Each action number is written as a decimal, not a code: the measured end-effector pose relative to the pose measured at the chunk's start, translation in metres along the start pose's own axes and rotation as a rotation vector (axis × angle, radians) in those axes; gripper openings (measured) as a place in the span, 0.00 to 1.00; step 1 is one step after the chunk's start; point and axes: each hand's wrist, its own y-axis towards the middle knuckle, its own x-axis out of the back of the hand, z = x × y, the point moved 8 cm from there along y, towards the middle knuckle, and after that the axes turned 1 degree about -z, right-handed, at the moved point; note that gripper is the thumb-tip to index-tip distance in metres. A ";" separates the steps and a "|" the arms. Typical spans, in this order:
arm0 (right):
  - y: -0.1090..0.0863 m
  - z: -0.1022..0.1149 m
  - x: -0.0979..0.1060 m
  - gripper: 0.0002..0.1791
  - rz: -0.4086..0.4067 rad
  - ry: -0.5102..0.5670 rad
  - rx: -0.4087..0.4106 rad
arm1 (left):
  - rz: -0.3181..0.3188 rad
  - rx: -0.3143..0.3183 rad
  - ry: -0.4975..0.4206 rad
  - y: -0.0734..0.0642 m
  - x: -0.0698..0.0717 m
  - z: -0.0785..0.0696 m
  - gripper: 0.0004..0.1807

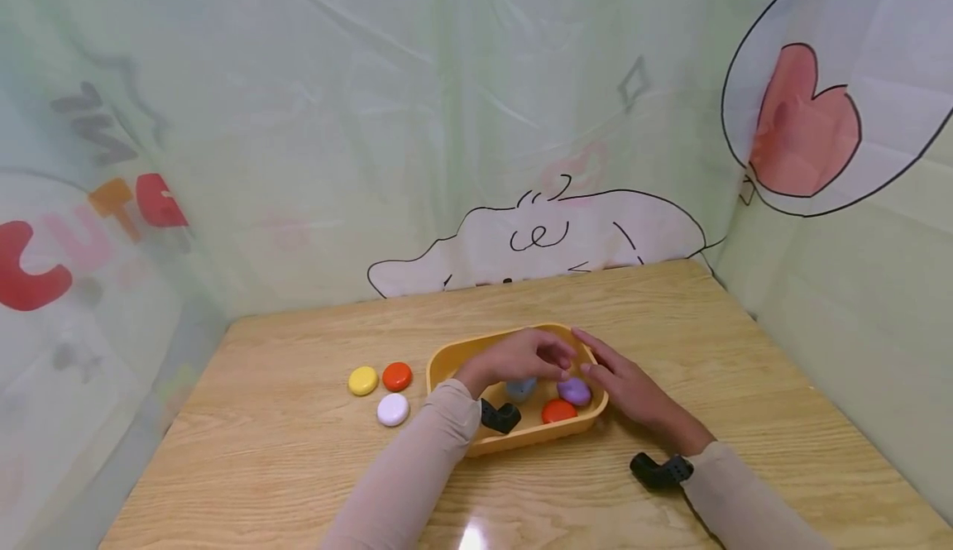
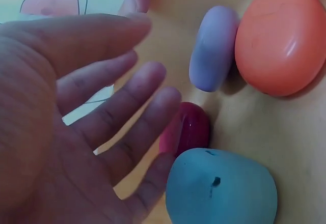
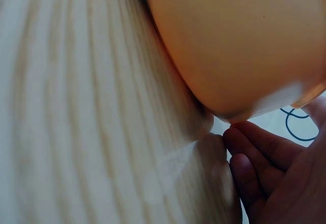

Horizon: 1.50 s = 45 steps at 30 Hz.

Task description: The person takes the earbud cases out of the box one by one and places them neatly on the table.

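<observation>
An orange-yellow oblong plastic basket [image 1: 514, 437] stands on the wooden table. Above its inside hovers my left hand [image 1: 521, 357], fingers loosely spread and holding nothing. Under that hand lie a blue rounded piece [image 2: 221, 188] with dark marks, a purple disc [image 2: 214, 48] tipped on edge, an orange-red disc [image 2: 280, 38] and a dark pink piece [image 2: 196, 130], partly behind the fingers. My right hand [image 1: 633, 389] holds the basket's right end, thumb over the rim and fingers against the outer wall. Left of the basket are a yellow disc [image 1: 363, 380], a red disc [image 1: 397, 376] and a white disc [image 1: 392, 409].
The wooden table [image 1: 283, 467] reaches back to a pale printed curtain [image 1: 335, 161], which also encloses both sides. A black wrist device [image 1: 658, 471] sits on the right wrist, and another [image 1: 500, 416] on the left wrist hangs over the basket.
</observation>
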 end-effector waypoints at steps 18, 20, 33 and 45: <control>-0.001 0.001 0.002 0.32 0.000 0.000 0.012 | 0.108 0.034 0.162 0.007 -0.010 0.008 0.22; -0.001 0.001 0.002 0.32 0.002 0.000 0.017 | 0.114 0.026 0.190 0.008 -0.011 0.008 0.21; 0.001 0.002 0.002 0.32 0.004 0.013 0.023 | 0.125 -0.011 0.289 0.011 -0.018 0.005 0.18; 0.000 0.003 0.001 0.32 -0.008 0.006 0.003 | 0.015 -0.039 0.198 0.005 -0.001 0.000 0.19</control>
